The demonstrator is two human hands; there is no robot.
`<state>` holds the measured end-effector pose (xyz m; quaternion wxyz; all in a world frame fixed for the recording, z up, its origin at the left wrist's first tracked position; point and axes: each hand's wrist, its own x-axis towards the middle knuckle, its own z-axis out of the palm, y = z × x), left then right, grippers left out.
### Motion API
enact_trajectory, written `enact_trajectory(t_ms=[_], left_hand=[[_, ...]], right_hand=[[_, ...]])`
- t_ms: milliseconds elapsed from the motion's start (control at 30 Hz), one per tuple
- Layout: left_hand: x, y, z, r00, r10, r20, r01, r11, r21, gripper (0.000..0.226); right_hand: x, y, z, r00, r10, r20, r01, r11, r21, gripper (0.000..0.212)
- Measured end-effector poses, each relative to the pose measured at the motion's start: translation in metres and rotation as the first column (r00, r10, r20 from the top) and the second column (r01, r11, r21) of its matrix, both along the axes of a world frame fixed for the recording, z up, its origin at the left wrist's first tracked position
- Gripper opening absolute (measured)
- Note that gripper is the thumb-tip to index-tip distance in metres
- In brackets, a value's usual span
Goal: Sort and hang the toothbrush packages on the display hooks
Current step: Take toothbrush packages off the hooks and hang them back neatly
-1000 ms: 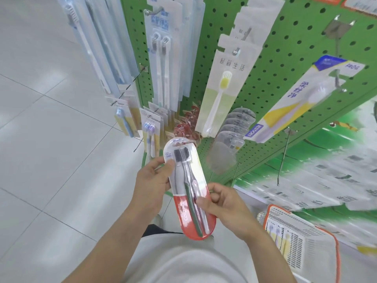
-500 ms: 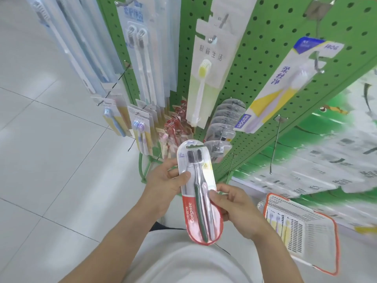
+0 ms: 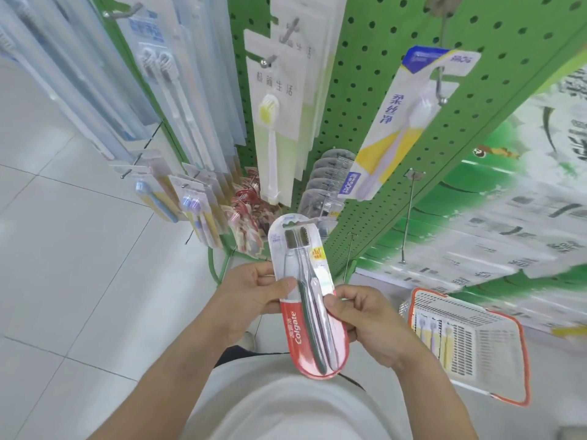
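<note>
We find the Colgate toothbrush package (image 3: 306,296) (2 brushes, red lower half) held upright between both hands, in front of the green pegboard (image 3: 381,90). Left hand (image 3: 251,296) grips its left edge, thumb laid across the front, fingers curled behind. Right hand (image 3: 365,319) pinches the right edge, thumb on the front. Above the fingertips, other packages hang on hooks; 1 bare hook (image 3: 408,217) stands up and right of them. A red-rimmed basket (image 3: 508,328) sits beside the right hand
</note>
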<state>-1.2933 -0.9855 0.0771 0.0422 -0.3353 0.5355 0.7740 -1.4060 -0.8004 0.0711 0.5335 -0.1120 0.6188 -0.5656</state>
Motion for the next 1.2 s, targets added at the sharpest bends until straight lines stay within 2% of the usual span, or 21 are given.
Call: enact_trajectory(t_ms=[200, 367, 533, 667, 733, 800, 867, 933, 1033, 1133, 1200], left_hand=[[-0.005, 0.004, 0.003, 0.999, -0.041, 0.012, 0.041, 0.999, 0.019, 0.027], [-0.009, 0.005, 0.004, 0.997, -0.069, 0.033, 0.070, 0.997, -0.019, 0.026], [-0.013, 0.006, 0.002, 0.997, -0.067, 0.030, 0.068, 0.998, -0.013, 0.027], [-0.016, 0.006, 0.004, 0.998, 0.013, 0.057, -0.009, 0.998, -0.057, 0.027], [-0.016, 0.008, 0.002, 0.991, 0.109, 0.082, -0.095, 0.982, -0.165, 0.030], [-0.016, 0.011, 0.000, 0.972, 0.217, 0.090, -0.188, 0.948, -0.257, 0.035], [-0.014, 0.016, 0.002, 0.964, 0.260, 0.050, -0.238, 0.934, -0.265, 0.045], [-0.012, 0.022, 0.006, 0.982, 0.188, 0.008, -0.180, 0.951, -0.253, 0.063], [-0.010, 0.030, 0.014, 1.000, 0.017, -0.010, -0.019, 0.958, -0.285, 0.085], [-0.008, 0.033, 0.016, 0.999, 0.001, -0.044, -0.013, 0.961, -0.277, 0.078], [-0.009, 0.032, 0.016, 0.998, 0.003, -0.055, -0.016, 0.970, -0.242, 0.052]], right_hand=[[-0.009, 0.007, 0.002, 1.000, 0.014, -0.003, -0.013, 0.999, 0.041, 0.019], [-0.011, 0.009, 0.002, 0.998, 0.058, -0.004, -0.058, 0.996, 0.066, 0.031], [-0.013, 0.010, 0.000, 0.998, 0.019, -0.065, -0.019, 1.000, -0.001, 0.016], [-0.013, 0.010, -0.001, 0.991, -0.030, -0.129, 0.025, 0.999, -0.043, 0.015], [-0.012, 0.008, 0.001, 0.974, -0.058, -0.220, 0.050, 0.998, -0.043, 0.013], [-0.011, 0.005, 0.002, 0.950, -0.088, -0.301, 0.077, 0.996, -0.047, 0.008], [-0.010, -0.001, 0.002, 0.921, -0.088, -0.379, 0.081, 0.996, -0.035, 0.022], [-0.007, -0.005, 0.003, 0.898, -0.066, -0.435, 0.071, 0.997, -0.004, 0.030], [0.002, -0.009, 0.007, 0.892, -0.042, -0.449, 0.046, 0.999, -0.003, 0.024], [0.013, -0.016, 0.013, 0.901, -0.084, -0.426, 0.080, 0.996, -0.028, 0.029], [0.015, -0.018, 0.013, 0.907, -0.144, -0.396, 0.127, 0.989, -0.070, 0.033]])
